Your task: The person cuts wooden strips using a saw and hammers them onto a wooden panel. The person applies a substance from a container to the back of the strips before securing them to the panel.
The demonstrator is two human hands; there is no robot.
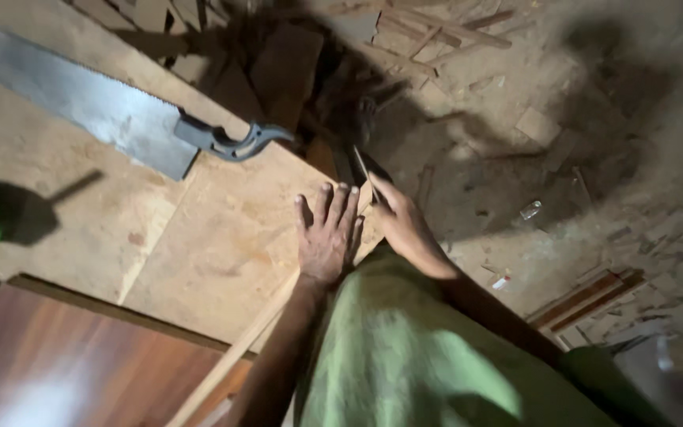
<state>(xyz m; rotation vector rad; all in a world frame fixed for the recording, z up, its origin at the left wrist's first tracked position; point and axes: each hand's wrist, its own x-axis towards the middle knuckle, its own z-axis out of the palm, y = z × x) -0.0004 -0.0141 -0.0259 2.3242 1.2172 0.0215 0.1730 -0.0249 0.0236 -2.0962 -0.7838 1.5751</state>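
- The left hand lies flat on the plywood board that covers the worktop, close to the board's right edge. Its fingers are straight and a little apart, and they grip nothing; they only press down on the sheet.
- The right hand is just beside the left one, at the edge of the board. Its fingers are closed around a thin, long tool, maybe a pencil or a small blade; the picture is too dark and blurred to tell which.
- I judge that the step in hand is marking or scoring the board near its edge, with the left hand keeping the sheet steady.
- The next move seems to need a firm press from the flat hand and a steady tip on the line.
- A handsaw with a grey handle rests on the board, well apart from both hands and untouched.
- A thin wooden strip runs diagonally under the left forearm.
- The floor on the right carries wood offcuts and sawdust.
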